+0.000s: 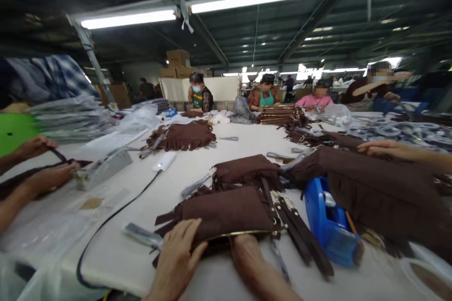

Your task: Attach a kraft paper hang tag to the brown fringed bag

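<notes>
On the white table in front of me lies a brown fringed bag (226, 209) with its gold zipper (243, 233) along the edge nearest me. My left hand (180, 249) rests on the bag's left front part, fingers stretched out flat and the thumb apart. Past the zipper edge, my right hand (247, 249) reaches inside the bag, so its fingers are hidden. Dark brown straps (303, 235) with metal clasps lie at the bag's right end. A grey plastic-wrapped piece (143, 235) sticks out at its left. Just behind is another brown bag (247, 169).
A blue tape dispenser (330, 221) stands to the right, beside a heap of brown bags (381, 183). A white power strip (165, 162) trails a black cable on the left. Co-workers' hands (52, 178) work at the left, and another hand (388, 149) touches the right heap.
</notes>
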`<state>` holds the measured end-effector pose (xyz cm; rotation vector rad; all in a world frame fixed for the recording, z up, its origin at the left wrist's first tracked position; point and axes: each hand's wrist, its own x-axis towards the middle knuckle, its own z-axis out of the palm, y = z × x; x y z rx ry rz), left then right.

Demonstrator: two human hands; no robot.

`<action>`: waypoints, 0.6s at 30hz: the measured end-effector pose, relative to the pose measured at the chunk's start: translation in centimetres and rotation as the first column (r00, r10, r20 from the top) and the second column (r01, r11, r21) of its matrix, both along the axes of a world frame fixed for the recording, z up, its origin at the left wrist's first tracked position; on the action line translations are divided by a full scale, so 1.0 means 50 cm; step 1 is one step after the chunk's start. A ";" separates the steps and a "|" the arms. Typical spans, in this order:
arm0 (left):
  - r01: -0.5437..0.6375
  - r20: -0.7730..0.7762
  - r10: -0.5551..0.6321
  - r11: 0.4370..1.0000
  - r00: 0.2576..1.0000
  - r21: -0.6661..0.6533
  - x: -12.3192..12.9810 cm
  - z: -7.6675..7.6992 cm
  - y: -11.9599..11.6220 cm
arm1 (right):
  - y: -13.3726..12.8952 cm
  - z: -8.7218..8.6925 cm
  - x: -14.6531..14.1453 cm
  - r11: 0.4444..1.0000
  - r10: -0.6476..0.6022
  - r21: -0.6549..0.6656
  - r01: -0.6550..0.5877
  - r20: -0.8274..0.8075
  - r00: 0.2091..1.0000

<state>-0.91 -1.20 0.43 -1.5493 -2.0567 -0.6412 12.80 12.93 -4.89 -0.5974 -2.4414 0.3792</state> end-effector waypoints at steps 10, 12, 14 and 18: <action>-0.186 -0.015 0.186 0.982 0.982 0.020 -0.018 -0.074 -0.092 | -0.045 0.069 0.103 0.944 0.104 0.329 -0.025 -0.224 0.969; -0.161 -0.026 0.160 0.986 0.987 -0.046 -0.019 -0.068 -0.081 | -0.031 0.077 0.095 0.932 0.033 0.359 0.057 -0.241 0.970; -0.133 -0.003 0.133 0.984 0.991 -0.122 -0.026 -0.062 -0.075 | -0.008 0.072 0.088 0.928 -0.037 0.358 0.106 -0.195 0.980; -0.086 0.123 0.114 0.972 0.986 -0.218 -0.051 -0.053 -0.076 | 0.041 0.045 0.081 0.952 -0.047 0.302 0.058 -0.044 0.998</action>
